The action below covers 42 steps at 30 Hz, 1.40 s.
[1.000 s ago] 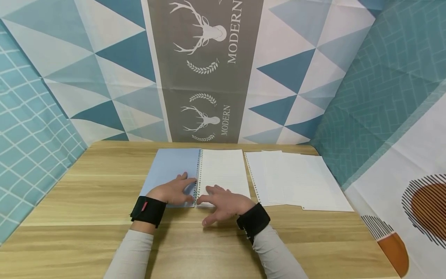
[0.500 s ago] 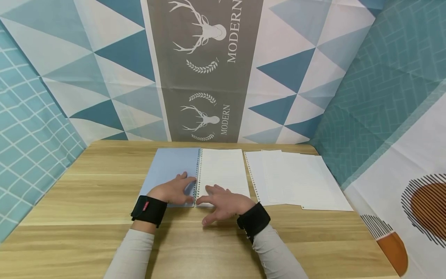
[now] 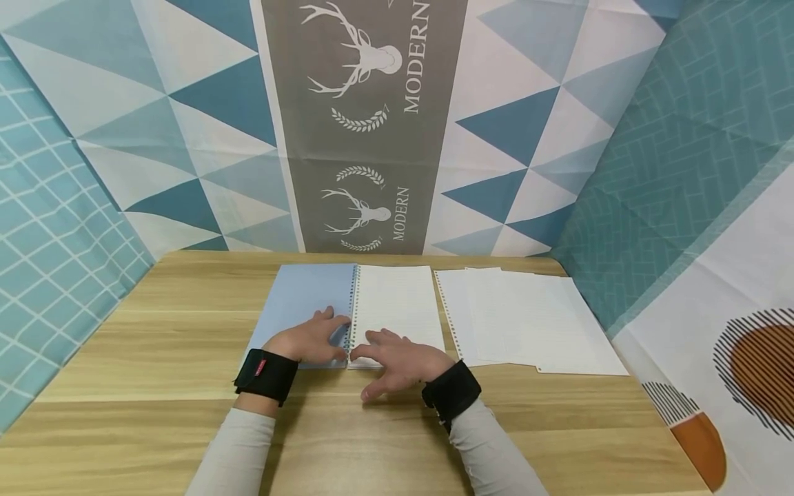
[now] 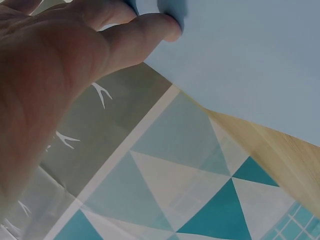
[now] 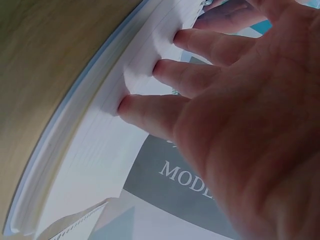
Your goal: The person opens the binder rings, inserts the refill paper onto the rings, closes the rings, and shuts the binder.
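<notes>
A spiral notebook lies open on the table, its blue cover (image 3: 310, 296) on the left and a ruled white page (image 3: 397, 296) on the right, with the rings between. On the cover beside the rings rests my left hand (image 3: 308, 340), fingers spread; its fingertips touch the blue sheet in the left wrist view. My right hand (image 3: 403, 358) lies over the near part of the page. In the right wrist view several of its fingertips (image 5: 131, 105) press on the paper (image 5: 100, 125), and the thumb sticks out past the near edge. Neither hand grips anything.
Right of the notebook several loose white punched sheets (image 3: 527, 317) overlap in a fan on the wooden table (image 3: 155, 358). A patterned cloth (image 3: 366, 138) hangs behind the table, and more cloth (image 3: 682, 138) stands along the right side.
</notes>
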Each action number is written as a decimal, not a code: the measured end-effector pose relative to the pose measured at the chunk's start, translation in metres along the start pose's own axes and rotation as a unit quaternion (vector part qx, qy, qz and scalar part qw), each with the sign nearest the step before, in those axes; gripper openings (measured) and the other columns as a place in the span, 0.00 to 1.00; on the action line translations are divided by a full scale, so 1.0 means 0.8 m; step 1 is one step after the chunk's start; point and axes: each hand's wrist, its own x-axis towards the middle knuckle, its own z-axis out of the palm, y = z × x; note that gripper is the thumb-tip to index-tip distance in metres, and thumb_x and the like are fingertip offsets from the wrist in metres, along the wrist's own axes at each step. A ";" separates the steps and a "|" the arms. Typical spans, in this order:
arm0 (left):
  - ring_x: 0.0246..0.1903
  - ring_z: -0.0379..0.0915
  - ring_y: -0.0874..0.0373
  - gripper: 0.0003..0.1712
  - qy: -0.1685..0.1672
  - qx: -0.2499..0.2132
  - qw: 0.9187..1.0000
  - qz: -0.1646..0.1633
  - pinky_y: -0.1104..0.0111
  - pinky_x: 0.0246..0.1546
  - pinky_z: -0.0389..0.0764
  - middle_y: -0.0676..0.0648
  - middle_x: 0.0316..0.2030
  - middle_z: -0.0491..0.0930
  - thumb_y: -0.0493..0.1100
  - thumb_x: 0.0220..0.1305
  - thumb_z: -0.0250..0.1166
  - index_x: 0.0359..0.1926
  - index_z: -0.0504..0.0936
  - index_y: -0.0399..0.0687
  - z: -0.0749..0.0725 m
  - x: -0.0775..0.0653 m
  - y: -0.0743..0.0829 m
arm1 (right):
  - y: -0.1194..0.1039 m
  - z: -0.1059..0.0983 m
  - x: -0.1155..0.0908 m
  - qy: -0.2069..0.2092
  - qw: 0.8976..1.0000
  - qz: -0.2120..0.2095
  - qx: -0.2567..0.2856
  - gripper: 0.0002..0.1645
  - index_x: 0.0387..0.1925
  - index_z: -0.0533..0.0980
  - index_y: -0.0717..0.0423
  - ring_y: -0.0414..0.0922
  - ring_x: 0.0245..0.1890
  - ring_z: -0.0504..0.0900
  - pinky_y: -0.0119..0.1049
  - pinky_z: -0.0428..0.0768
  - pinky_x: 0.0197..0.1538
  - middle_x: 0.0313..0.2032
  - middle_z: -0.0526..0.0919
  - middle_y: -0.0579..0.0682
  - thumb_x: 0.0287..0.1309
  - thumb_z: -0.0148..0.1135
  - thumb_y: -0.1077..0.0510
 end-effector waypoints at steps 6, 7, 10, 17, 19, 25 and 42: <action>0.77 0.41 0.26 0.42 0.001 -0.002 1.000 -0.003 0.30 0.70 0.56 0.27 0.78 0.46 0.54 0.64 0.66 0.76 0.65 0.49 0.002 0.001 -0.001 | 0.001 0.001 0.001 -0.006 1.000 0.002 0.001 0.39 0.68 0.70 0.32 0.61 0.80 0.51 0.65 0.59 0.75 0.79 0.55 0.58 0.56 0.70 0.33; 0.77 0.41 0.26 0.42 0.002 -0.001 1.000 -0.004 0.30 0.70 0.56 0.27 0.78 0.47 0.54 0.63 0.66 0.76 0.65 0.49 0.002 0.001 -0.001 | 0.001 0.001 0.001 -0.008 1.000 0.002 0.001 0.39 0.68 0.71 0.32 0.62 0.80 0.51 0.66 0.59 0.75 0.80 0.54 0.58 0.56 0.70 0.33; 0.78 0.41 0.26 0.43 0.003 0.002 1.000 -0.006 0.31 0.70 0.57 0.27 0.78 0.47 0.55 0.63 0.67 0.76 0.65 0.49 0.002 0.001 0.000 | 0.000 0.000 0.001 -0.010 1.000 0.002 -0.001 0.38 0.68 0.71 0.32 0.62 0.81 0.50 0.66 0.59 0.75 0.80 0.53 0.59 0.57 0.70 0.33; 0.77 0.41 0.26 0.43 0.007 0.010 1.000 -0.007 0.31 0.69 0.58 0.26 0.78 0.47 0.53 0.63 0.67 0.76 0.64 0.48 0.001 0.001 0.003 | -0.001 0.001 0.001 -0.007 1.000 0.008 -0.005 0.39 0.69 0.71 0.32 0.62 0.81 0.49 0.67 0.58 0.75 0.80 0.51 0.58 0.58 0.68 0.33; 0.77 0.41 0.25 0.43 0.009 0.012 1.000 -0.009 0.31 0.68 0.59 0.26 0.78 0.47 0.53 0.63 0.67 0.76 0.64 0.48 0.001 0.002 0.004 | -0.002 0.000 0.001 -0.007 1.000 0.009 -0.003 0.38 0.70 0.71 0.32 0.62 0.81 0.49 0.67 0.58 0.75 0.80 0.51 0.58 0.58 0.68 0.33; 0.77 0.42 0.25 0.44 0.017 0.014 1.000 -0.014 0.31 0.68 0.60 0.26 0.78 0.48 0.53 0.61 0.68 0.75 0.65 0.48 0.003 0.003 0.005 | -0.002 0.002 0.001 -0.009 1.000 0.009 -0.002 0.40 0.70 0.70 0.32 0.63 0.81 0.49 0.68 0.58 0.74 0.80 0.51 0.59 0.58 0.69 0.33; 0.75 0.52 0.27 0.27 0.037 0.023 0.999 0.017 0.36 0.71 0.60 0.25 0.74 0.57 0.44 0.73 0.58 0.71 0.72 0.46 -0.002 0.002 0.001 | -0.001 0.003 0.004 0.028 0.998 0.032 -0.053 0.53 0.76 0.61 0.42 0.52 0.77 0.60 0.57 0.68 0.72 0.77 0.63 0.49 0.55 0.70 0.31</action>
